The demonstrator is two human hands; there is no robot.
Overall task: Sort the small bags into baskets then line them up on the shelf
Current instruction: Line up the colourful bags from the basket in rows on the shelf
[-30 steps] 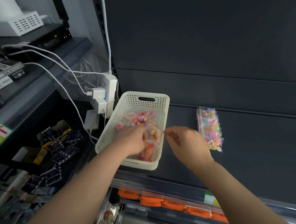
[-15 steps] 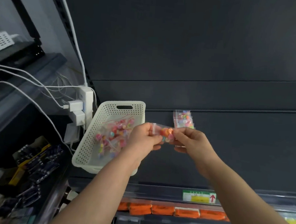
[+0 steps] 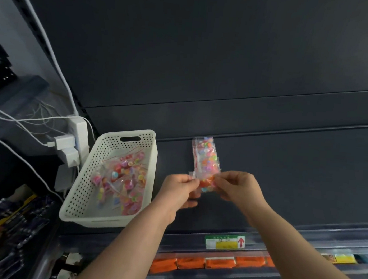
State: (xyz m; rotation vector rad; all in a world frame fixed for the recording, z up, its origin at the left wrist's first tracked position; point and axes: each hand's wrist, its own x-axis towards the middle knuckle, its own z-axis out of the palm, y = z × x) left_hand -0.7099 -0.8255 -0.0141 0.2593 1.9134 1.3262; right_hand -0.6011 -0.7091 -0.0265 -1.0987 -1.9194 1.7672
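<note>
**One clear bag pinched between two hands above the dark shelf**

Both hands are up at the shelf front. The left hand [image 3: 178, 190] and right hand [image 3: 238, 186] each nip an edge of a single small bag [image 3: 206, 184] between thumb and fingertips, the other fingers loosely curled. It is thin, crinkly clear plastic, packed with little round orange, pink and yellow pieces. It hangs just over the near end of a stack of bags [image 3: 206, 156] of the same kind lying on the matte dark shelf [image 3: 284, 179]; they overlap, so I can't count them. To the left sits one white plastic basket [image 3: 81, 197], rectangular, with perforated walls and a slot handle. It holds a loose heap of more bags [image 3: 123, 178], too jumbled to number. Below the shelf edge are one green and yellow price label [image 3: 225, 242] and at least four orange packs [image 3: 220, 262].
</note>
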